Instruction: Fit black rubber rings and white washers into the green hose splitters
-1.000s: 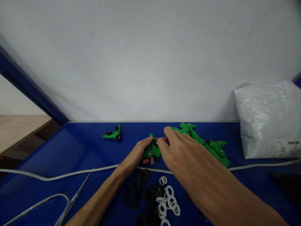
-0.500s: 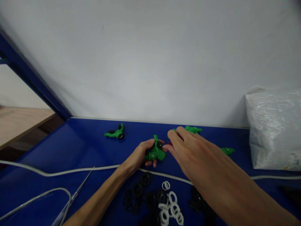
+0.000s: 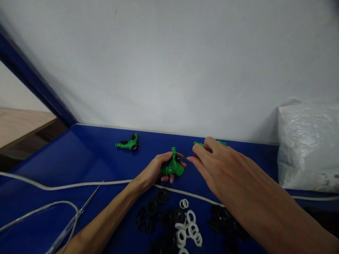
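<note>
My left hand is closed around a green Y-shaped hose connector, held just above the blue table with one branch pointing up. A black valve knob sits on that branch, facing right. My right hand pinches a screwdriver; a bit of its red handle shows at the fingertips, the rest being hidden in the hand. Its thin shaft points left at the black knob. Whether the tip touches the knob I cannot tell.
Another green connector with black knobs lies at the back left. More green pieces are partly behind my right hand. White rings, black rings and black parts lie in front. A white cable crosses the table; a plastic-wrapped package stands right.
My right hand has drawn back slightly to the right from the connector, so the screwdriver's shaft now shows. The left hand keeps its hold. The whole view has shifted a little.
</note>
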`<action>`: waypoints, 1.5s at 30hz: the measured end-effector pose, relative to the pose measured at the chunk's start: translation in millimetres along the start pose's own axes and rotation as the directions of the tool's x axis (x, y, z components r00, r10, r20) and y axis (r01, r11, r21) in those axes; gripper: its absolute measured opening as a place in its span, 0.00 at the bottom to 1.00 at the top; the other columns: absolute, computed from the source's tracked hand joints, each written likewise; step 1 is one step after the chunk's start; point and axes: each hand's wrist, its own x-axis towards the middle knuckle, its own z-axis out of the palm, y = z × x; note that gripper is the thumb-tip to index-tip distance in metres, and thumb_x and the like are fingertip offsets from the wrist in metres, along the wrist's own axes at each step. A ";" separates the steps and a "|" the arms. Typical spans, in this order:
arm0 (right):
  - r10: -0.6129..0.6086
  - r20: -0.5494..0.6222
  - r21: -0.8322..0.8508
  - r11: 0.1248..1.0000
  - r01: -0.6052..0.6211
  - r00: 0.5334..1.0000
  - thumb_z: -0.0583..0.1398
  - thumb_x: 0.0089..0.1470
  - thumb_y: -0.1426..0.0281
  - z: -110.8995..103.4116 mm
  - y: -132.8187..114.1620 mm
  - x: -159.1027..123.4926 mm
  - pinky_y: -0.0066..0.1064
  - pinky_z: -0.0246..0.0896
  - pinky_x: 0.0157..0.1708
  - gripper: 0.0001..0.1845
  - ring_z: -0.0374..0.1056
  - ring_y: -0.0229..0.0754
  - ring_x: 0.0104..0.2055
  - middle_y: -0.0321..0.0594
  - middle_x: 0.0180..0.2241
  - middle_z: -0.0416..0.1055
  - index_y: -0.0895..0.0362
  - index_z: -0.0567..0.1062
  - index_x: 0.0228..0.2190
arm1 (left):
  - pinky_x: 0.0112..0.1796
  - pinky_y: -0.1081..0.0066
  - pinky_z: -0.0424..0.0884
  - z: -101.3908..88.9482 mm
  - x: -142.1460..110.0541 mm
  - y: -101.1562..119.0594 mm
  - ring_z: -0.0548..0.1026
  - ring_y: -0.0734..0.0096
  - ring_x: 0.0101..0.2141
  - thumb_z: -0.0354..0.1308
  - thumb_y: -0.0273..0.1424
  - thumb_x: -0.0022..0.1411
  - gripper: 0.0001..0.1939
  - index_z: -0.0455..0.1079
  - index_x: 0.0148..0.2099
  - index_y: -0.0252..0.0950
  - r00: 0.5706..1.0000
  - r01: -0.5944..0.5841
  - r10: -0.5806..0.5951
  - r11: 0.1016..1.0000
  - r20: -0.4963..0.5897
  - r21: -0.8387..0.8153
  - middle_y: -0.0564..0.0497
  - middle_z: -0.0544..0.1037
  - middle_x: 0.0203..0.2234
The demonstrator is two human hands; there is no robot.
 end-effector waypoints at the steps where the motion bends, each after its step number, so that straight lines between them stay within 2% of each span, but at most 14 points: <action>1: 0.001 -0.001 0.005 1.000 -0.001 1.000 0.52 0.63 0.70 -0.5 -0.4 0.3 0.34 0.65 0.29 0.15 0.71 0.45 0.30 0.47 0.38 0.74 0.55 0.71 0.49 | 0.15 0.77 0.51 0.3 -0.1 0.3 0.68 0.74 0.15 0.48 0.43 0.68 0.20 0.71 0.45 0.31 1.000 0.004 -0.004 1.000 -0.003 0.002 0.51 0.73 0.19; 6: -0.041 0.029 0.094 0.995 0.038 0.999 0.51 0.62 0.73 -4.3 -0.1 -3.3 0.32 0.64 0.26 0.21 0.71 0.44 0.30 0.46 0.40 0.75 0.53 0.68 0.55 | 0.15 0.77 0.50 3.8 -2.0 4.1 0.67 0.74 0.14 0.47 0.41 0.68 0.22 0.70 0.51 0.29 0.999 0.013 -0.013 1.000 -0.030 0.018 0.51 0.73 0.17; 9: -0.055 0.034 0.090 0.995 0.052 0.998 0.51 0.62 0.74 -2.7 0.9 -3.8 0.31 0.63 0.26 0.19 0.70 0.42 0.29 0.46 0.40 0.74 0.55 0.68 0.53 | 0.15 0.78 0.51 3.5 -2.0 4.0 0.67 0.74 0.15 0.46 0.41 0.69 0.22 0.70 0.52 0.29 1.000 0.010 -0.010 1.000 -0.020 0.021 0.50 0.74 0.18; 14: -0.002 -0.006 0.023 1.000 0.002 1.000 0.51 0.63 0.70 1.3 0.2 -2.9 0.33 0.64 0.27 0.15 0.70 0.44 0.28 0.47 0.38 0.73 0.55 0.71 0.49 | 0.15 0.78 0.52 0.1 0.1 -1.3 0.68 0.74 0.15 0.45 0.42 0.70 0.23 0.71 0.49 0.29 1.000 -0.003 0.003 1.000 -0.001 0.018 0.50 0.73 0.17; 16: -0.002 -0.006 0.033 0.999 0.002 1.000 0.51 0.62 0.71 0.1 -0.4 -5.4 0.34 0.65 0.27 0.17 0.71 0.46 0.29 0.48 0.39 0.74 0.54 0.70 0.51 | 0.15 0.78 0.52 0.0 0.1 -1.9 0.68 0.74 0.15 0.46 0.42 0.69 0.23 0.71 0.50 0.30 1.000 -0.011 0.011 1.000 0.003 0.010 0.50 0.74 0.19; 19: -0.058 0.019 0.084 0.995 0.056 0.998 0.51 0.58 0.77 -2.7 -1.7 -10.3 0.33 0.67 0.29 0.27 0.72 0.45 0.34 0.48 0.43 0.73 0.54 0.65 0.58 | 0.15 0.78 0.52 1.4 -0.8 -0.2 0.69 0.74 0.15 0.46 0.42 0.69 0.23 0.71 0.53 0.30 1.000 -0.006 0.006 1.000 -0.001 0.013 0.51 0.74 0.19; 21: -0.092 0.028 0.092 0.992 0.089 0.995 0.52 0.54 0.80 -3.3 -3.1 -11.1 0.32 0.68 0.32 0.29 0.73 0.44 0.35 0.48 0.44 0.73 0.56 0.64 0.58 | 0.15 0.77 0.52 2.2 -1.4 1.0 0.69 0.73 0.16 0.47 0.42 0.68 0.23 0.71 0.53 0.30 1.000 0.003 -0.003 1.000 -0.003 0.019 0.51 0.73 0.18; 23: -0.097 0.031 0.071 0.993 0.095 0.995 0.52 0.54 0.80 -2.5 -4.5 -8.9 0.31 0.66 0.30 0.25 0.71 0.43 0.32 0.47 0.41 0.72 0.56 0.67 0.53 | 0.15 0.77 0.52 2.2 -1.5 1.0 0.70 0.73 0.16 0.47 0.43 0.68 0.24 0.71 0.52 0.30 1.000 0.006 -0.006 1.000 0.003 0.016 0.50 0.74 0.20; 27: -0.033 0.018 0.018 0.999 0.033 0.999 0.52 0.59 0.76 -0.3 -5.8 -3.3 0.32 0.63 0.27 0.15 0.68 0.41 0.27 0.46 0.38 0.72 0.56 0.71 0.46 | 0.15 0.77 0.51 0.5 -0.8 -1.0 0.69 0.74 0.16 0.49 0.43 0.67 0.23 0.72 0.51 0.30 1.000 -0.005 0.005 1.000 0.005 -0.002 0.49 0.76 0.22; 29: -0.016 0.025 0.022 1.000 0.016 1.000 0.52 0.59 0.76 -1.4 -6.2 -4.2 0.32 0.63 0.27 0.16 0.68 0.41 0.27 0.46 0.38 0.72 0.56 0.70 0.47 | 0.15 0.77 0.52 0.8 -1.1 -0.6 0.69 0.74 0.15 0.49 0.43 0.67 0.23 0.72 0.51 0.31 1.000 -0.007 0.007 1.000 0.003 -0.001 0.50 0.75 0.22; 34: -0.082 0.057 0.069 0.995 0.078 0.995 0.52 0.54 0.82 -7.2 -7.4 -10.5 0.29 0.63 0.27 0.25 0.69 0.40 0.30 0.47 0.42 0.71 0.57 0.66 0.53 | 0.16 0.77 0.52 7.0 -4.4 6.3 0.69 0.73 0.16 0.47 0.39 0.66 0.21 0.71 0.52 0.29 1.000 0.020 -0.019 0.999 -0.023 0.037 0.51 0.72 0.16; 40: -0.052 0.031 0.048 0.998 0.051 0.998 0.54 0.59 0.76 -0.8 -3.6 -2.7 0.30 0.63 0.28 0.08 0.67 0.40 0.28 0.43 0.35 0.69 0.56 0.71 0.38 | 0.15 0.76 0.50 7.6 -4.8 7.5 0.67 0.74 0.15 0.48 0.41 0.67 0.21 0.72 0.48 0.29 1.000 0.009 -0.009 0.999 -0.012 0.042 0.50 0.74 0.18; 42: -0.024 0.021 0.026 0.999 0.024 0.999 0.53 0.61 0.73 0.6 -2.9 -1.4 0.32 0.64 0.27 0.08 0.68 0.42 0.28 0.44 0.36 0.70 0.56 0.72 0.39 | 0.15 0.76 0.50 6.4 -4.3 6.2 0.67 0.74 0.15 0.47 0.42 0.67 0.22 0.73 0.45 0.29 1.000 0.012 -0.011 0.999 -0.010 0.039 0.51 0.73 0.17; 45: 0.004 0.003 0.026 1.000 -0.004 1.000 0.52 0.62 0.71 -2.1 -3.5 -4.9 0.34 0.65 0.26 0.15 0.70 0.45 0.29 0.47 0.39 0.72 0.53 0.71 0.48 | 0.16 0.76 0.51 5.9 -4.0 5.5 0.68 0.74 0.15 0.48 0.41 0.67 0.21 0.72 0.47 0.30 1.000 0.007 -0.007 0.999 -0.021 0.033 0.50 0.74 0.19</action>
